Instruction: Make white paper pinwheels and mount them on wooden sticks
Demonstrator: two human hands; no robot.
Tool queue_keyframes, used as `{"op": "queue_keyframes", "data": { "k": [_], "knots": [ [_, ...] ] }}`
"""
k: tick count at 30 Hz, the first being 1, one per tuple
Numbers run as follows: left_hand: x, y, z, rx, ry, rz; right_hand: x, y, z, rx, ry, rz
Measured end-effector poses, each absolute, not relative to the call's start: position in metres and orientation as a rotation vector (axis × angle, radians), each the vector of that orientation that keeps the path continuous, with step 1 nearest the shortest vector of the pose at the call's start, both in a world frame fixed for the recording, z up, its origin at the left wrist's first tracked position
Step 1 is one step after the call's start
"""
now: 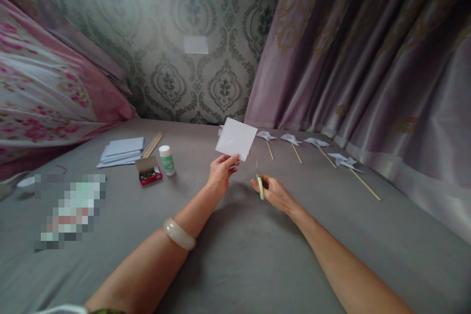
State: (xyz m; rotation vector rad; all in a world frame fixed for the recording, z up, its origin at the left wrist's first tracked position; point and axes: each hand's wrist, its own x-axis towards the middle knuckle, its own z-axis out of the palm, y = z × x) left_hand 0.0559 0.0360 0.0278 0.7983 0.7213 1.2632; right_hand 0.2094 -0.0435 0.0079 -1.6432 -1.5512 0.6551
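A grey cloth surface (243, 265) fills the lower frame, meeting grey-green damask-patterned wallpaper (193, 12) at upper centre, glossy mauve curtains (349, 49) at upper right and pink-and-white floral fabric (44, 86) at upper left. At centre, the left hand (221, 175) pinches a square white paper sheet (236, 138); just right, the right hand (277, 194) grips pale-green-handled scissors (261, 188).

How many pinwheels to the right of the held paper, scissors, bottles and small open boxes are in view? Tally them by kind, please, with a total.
Pinwheels right of the held paper: 4
Scissors, in the right hand: 1
Bottle: 1
Small open box: 1
Total: 7
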Motion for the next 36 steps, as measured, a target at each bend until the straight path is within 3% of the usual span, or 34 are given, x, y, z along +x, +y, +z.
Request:
{"op": "queue_keyframes", "data": {
  "k": [14,36],
  "knots": [
    [0.0614,0.0287,0.0306,0.781,0.682,1.218,0.2055,-0.0460,0.0056,-1.469,-1.595,0.886],
    [0.0644,0.0294,0.0271,0.708,0.681,1.185,0.2004,-0.0476,0.0075,-1.437,-1.461,0.983]
  ]
}}
